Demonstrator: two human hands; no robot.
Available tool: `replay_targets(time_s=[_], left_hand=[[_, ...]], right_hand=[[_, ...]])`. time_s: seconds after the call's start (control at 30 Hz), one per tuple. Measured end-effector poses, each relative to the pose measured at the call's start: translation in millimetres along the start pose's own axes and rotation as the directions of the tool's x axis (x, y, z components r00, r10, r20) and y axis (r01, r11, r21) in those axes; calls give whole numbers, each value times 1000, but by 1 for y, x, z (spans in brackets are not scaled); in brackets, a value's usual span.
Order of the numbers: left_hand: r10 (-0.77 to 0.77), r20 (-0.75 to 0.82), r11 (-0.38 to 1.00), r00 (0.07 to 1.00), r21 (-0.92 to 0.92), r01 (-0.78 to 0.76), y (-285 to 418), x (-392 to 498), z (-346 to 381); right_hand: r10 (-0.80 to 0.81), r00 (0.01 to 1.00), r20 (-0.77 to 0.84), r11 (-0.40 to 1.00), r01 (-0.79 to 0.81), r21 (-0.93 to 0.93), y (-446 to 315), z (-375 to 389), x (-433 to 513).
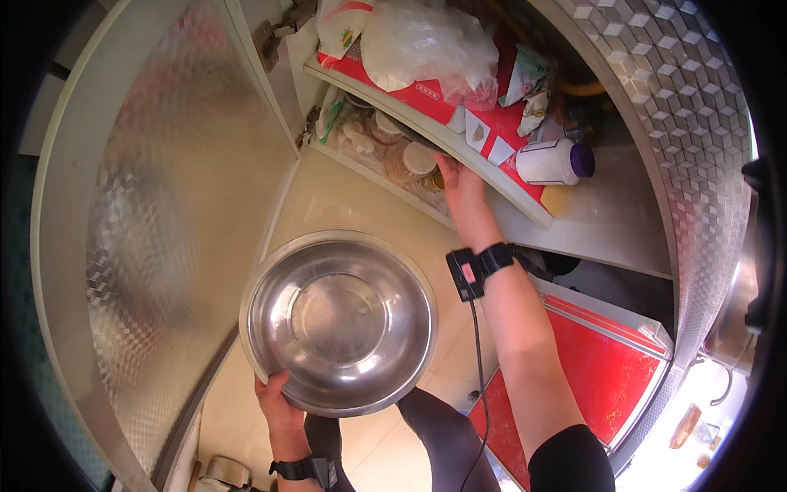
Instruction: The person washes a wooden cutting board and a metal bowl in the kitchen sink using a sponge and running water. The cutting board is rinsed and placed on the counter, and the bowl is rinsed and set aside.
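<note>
My left hand [280, 396] grips the near left rim of a wide stainless steel basin [338, 320], thumb over the edge. I look straight down into the basin, and nothing lies in it. My right hand [461, 184] reaches into the cabinet, below the front edge of the upper shelf [516, 200]. Its fingers are partly hidden there, close to a dark curved edge [424, 140] that I cannot identify. Just left of the fingers, lidded jars [420, 158] stand on the lower level. Whether the right hand holds anything is not visible.
A patterned cabinet door [184, 215] stands open at left. Plastic bags [430, 46] and a white bottle with a purple cap [550, 162] lie on the red-lined shelf. A red-panelled door [599, 369] is at lower right. A cable [479, 369] hangs from my right wrist device [465, 275].
</note>
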State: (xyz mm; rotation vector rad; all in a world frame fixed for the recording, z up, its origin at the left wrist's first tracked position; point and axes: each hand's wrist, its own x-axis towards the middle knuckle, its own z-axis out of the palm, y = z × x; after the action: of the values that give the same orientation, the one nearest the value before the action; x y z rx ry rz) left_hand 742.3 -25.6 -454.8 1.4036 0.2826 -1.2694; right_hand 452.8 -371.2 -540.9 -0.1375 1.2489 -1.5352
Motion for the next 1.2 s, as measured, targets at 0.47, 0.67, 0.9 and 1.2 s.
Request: replay_targets(time_s=[0.47, 0.67, 0.9, 1.2], left_hand=[[15, -6, 998, 1000, -53, -15, -5, -9, -10], [7, -78, 998, 997, -59, -12, -6, -33, -5], [0, -118, 996, 993, -87, -10, 18, -108, 1], [72, 310, 991, 948, 83, -103, 78, -211, -7]], right_hand=[[70, 891, 449, 991, -114, 71, 9, -18, 61], [623, 695, 359, 639, -188, -746, -28, -56, -101], [781, 600, 174, 389, -251, -886, -91, -119, -310], [453, 889, 61, 719, -324, -616, -160, -156, -477]])
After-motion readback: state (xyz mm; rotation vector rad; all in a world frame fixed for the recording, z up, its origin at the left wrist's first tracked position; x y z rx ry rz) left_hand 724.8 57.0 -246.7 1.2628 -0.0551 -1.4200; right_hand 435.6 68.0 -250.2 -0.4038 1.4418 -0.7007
